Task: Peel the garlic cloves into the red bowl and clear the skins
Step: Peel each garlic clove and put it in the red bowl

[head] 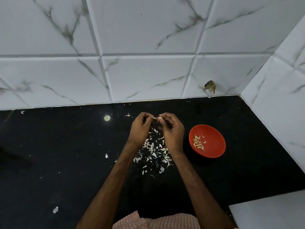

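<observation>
The garlic clove [158, 119] is mostly hidden by curled fingers [165, 115]

Both bare forearms reach forward from the body and angle in toward each other, wrists close together, the hands side by side with their backs turned upward. The left hand [141, 128] has its fingers curled in, fingertips pinching at a garlic clove [159, 119] just to its right. The right hand [172, 130] curls likewise, its fingertips gripping the same clove between the two hands
</observation>
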